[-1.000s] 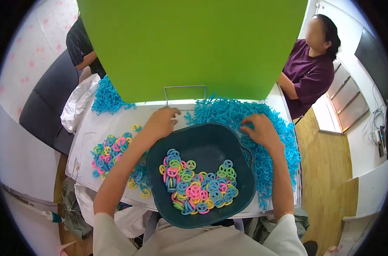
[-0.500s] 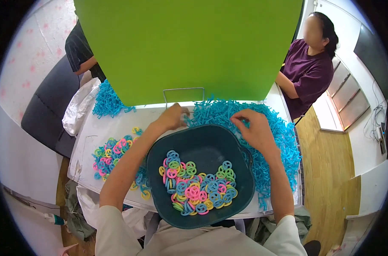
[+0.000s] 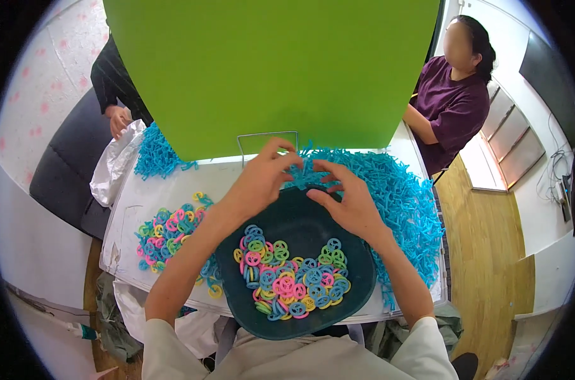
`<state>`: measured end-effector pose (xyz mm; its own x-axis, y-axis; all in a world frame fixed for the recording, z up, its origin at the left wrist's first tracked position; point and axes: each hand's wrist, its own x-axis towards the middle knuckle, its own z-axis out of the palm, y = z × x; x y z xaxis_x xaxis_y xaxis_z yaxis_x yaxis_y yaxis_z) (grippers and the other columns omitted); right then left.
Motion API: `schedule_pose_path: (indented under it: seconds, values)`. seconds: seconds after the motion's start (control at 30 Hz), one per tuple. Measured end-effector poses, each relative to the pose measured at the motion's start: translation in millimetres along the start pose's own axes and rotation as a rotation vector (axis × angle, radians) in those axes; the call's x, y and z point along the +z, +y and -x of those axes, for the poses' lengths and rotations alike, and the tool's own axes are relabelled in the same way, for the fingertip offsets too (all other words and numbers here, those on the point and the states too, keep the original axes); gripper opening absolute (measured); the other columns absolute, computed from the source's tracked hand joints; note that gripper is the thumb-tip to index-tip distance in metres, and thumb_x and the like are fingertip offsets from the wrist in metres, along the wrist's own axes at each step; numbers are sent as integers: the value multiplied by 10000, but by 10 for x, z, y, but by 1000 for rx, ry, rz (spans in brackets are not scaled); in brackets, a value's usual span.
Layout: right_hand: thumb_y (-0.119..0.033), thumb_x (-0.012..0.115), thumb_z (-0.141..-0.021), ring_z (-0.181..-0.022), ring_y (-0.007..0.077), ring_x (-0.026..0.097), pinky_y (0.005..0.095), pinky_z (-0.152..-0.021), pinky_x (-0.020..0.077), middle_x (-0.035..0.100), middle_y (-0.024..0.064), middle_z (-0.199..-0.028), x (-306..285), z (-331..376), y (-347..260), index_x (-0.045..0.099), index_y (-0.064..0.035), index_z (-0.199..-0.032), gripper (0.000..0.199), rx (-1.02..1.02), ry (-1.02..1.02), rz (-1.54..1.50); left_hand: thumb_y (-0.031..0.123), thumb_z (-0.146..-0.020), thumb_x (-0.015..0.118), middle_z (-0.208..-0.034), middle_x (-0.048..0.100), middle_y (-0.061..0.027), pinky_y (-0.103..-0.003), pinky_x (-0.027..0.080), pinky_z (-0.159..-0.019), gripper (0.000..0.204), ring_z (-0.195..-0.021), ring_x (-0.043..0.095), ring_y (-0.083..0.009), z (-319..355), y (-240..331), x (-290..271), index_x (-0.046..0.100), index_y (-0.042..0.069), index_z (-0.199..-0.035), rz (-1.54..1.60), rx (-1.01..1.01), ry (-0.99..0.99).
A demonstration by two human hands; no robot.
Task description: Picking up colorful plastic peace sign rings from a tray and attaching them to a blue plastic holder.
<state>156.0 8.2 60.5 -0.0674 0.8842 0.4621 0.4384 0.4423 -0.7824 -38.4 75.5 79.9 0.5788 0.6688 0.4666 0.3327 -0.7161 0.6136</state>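
A dark teal bowl [image 3: 357, 278] sits at the near table edge, holding several small plastic rings in pink, yellow, green and blue [image 3: 287, 282]. My left hand [image 3: 259, 180] and my right hand [image 3: 347, 199] meet over the bowl's far rim. Both pinch a blue plastic piece [image 3: 303, 172] from the blue pile [image 3: 398, 196] that spreads behind and to the right of the bowl.
More coloured rings [image 3: 167, 231] lie loose on the white table [image 3: 135, 196] at left. A second blue heap [image 3: 154, 152] and a white bag [image 3: 113, 164] are at far left by another person's hand. A green board [image 3: 268, 69] stands behind. A person in purple [image 3: 449, 101] sits at right.
Both hands have come together from apart, toward the middle above the bowl's far rim, and now hold a blue piece between them.
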Motion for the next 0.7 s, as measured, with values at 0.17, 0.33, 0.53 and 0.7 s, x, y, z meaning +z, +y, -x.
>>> schedule_pose_path:
  seconds: [0.17, 0.33, 0.53, 0.7]
  values:
    - [-74, 663, -857, -864, 178, 659, 284, -738, 526, 671, 112, -964, -3, 8, 208, 609, 9, -1073, 237, 21, -15, 2, -103, -768, 593, -1038, 594, -144, -378, 518, -807, 347, -947, 608, -319, -75, 186, 153, 618, 56, -1076, 2, 172, -3]
    - [-74, 631, -887, -841, 121, 644, 255, -722, 515, 667, 78, -894, -60, -31, 283, 611, 36, -1000, 159, 202, 40, -152, 5, -783, 670, -1072, 619, -157, -379, 508, -823, 327, -945, 613, -315, -87, 28, 359, 631, 49, -1105, 204, -39, 55]
    - [-107, 655, -880, -797, 69, 597, 225, -695, 478, 646, 16, -822, -184, -51, 389, 629, 14, -963, 149, 234, 120, -178, 53, -816, 672, -1074, 650, -154, -347, 512, -849, 322, -989, 634, -255, -143, -224, 432, 620, 28, -1132, -10, -155, -267]
    - [-132, 701, -853, -771, 59, 575, 201, -700, 446, 629, -6, -812, -260, -102, 259, 631, -57, -958, 146, 324, 72, -295, -25, -872, 546, -1115, 656, -123, -320, 497, -883, 320, -1018, 624, -199, -200, -365, 461, 583, -8, -1190, 389, -178, -41]
